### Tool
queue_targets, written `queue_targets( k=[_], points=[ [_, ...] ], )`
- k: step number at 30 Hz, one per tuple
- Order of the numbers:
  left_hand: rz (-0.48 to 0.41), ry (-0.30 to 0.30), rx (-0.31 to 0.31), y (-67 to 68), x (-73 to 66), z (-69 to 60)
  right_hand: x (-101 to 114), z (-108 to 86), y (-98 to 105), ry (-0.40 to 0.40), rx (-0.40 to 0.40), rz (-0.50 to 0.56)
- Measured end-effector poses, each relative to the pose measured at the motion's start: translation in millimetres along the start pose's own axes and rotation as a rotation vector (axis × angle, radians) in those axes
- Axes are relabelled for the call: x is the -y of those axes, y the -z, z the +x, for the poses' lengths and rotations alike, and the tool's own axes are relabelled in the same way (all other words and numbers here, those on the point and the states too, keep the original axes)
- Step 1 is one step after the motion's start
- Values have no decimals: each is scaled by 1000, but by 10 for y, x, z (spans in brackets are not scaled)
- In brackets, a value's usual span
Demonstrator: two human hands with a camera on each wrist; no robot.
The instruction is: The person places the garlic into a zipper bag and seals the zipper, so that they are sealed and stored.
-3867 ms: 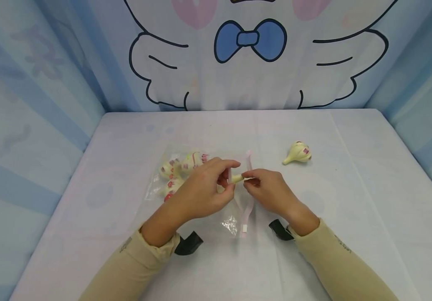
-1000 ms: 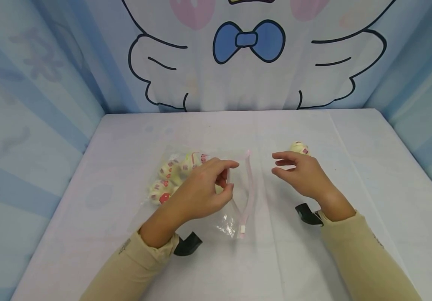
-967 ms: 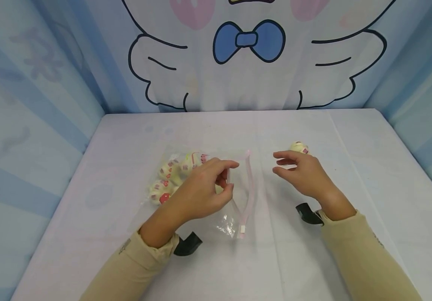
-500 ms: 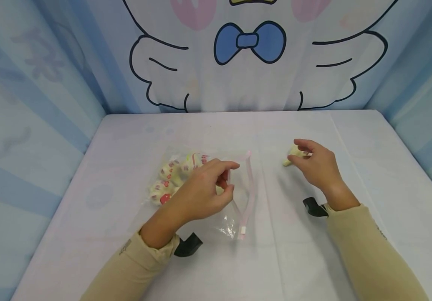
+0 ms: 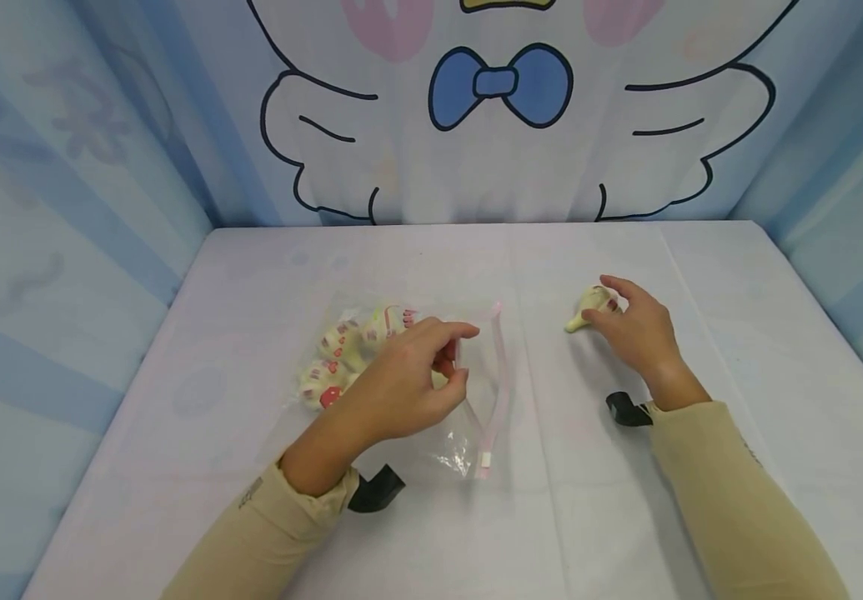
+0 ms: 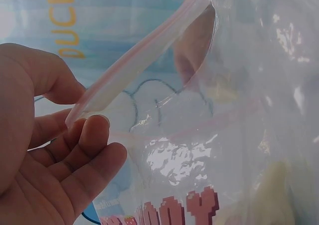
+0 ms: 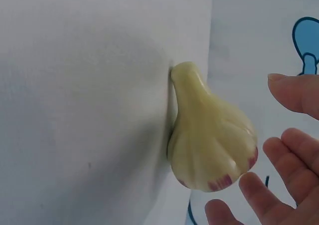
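reaching for the loose garlic-shaped piece: reads as the pick-up step, grasp not made yet. right hand is at the piece, thumb and fingers spread, nothing between them pinched. a fingertip sits right by the base in the right wrist view; can't tell if it touches. left hand pinches the edge of the clear bag at the pink zip strip, and the mouth gapes toward the right hand's side.

piece lies on its side on the tabletop, well apart from the bag, neck angled toward the person and the bag. next move, my read: close thumb and fingers round the bulb and lift, left hand holding that edge so the mouth doesn't fold.

materials: piece is pale yellow-green, smooth, slightly glossy, plastic or foam at a guess. fat lobed bulb, shallow grooves, tapering to a blunt neck, purple-pink patches round the base. bag is thin, crinkly film with bright glints, white slider at the near end of the strip. patterned pieces inside, pale with red and purple marks; left hand hides some, so no count.
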State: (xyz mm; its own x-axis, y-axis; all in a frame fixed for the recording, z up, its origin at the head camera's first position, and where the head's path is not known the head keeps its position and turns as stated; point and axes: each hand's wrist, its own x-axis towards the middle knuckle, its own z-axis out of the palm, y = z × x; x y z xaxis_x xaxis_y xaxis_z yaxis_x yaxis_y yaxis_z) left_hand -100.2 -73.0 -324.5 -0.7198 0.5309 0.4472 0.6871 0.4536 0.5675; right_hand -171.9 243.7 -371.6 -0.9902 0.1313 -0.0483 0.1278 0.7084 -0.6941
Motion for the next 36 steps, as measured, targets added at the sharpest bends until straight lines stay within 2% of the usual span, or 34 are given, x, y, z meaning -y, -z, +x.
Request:
queue_targets(
  k=[12, 18, 26, 33, 36],
  points=[
    [8, 13, 7, -4, -8, 2, -86, 106, -106, 42, 12, -47],
    [7, 16, 12, -6, -7, 4, -76, 107, -132, 75, -9, -49],
    [3, 19, 15, -2, -7, 6, -53, 104, -172, 18, 6, -17],
    [5, 16, 15, 0, -7, 1, -53, 133, -198, 59, 37, -48],
    [11, 17, 18, 4, -15, 1, -63, 130, -204, 48, 60, -44]
  ],
)
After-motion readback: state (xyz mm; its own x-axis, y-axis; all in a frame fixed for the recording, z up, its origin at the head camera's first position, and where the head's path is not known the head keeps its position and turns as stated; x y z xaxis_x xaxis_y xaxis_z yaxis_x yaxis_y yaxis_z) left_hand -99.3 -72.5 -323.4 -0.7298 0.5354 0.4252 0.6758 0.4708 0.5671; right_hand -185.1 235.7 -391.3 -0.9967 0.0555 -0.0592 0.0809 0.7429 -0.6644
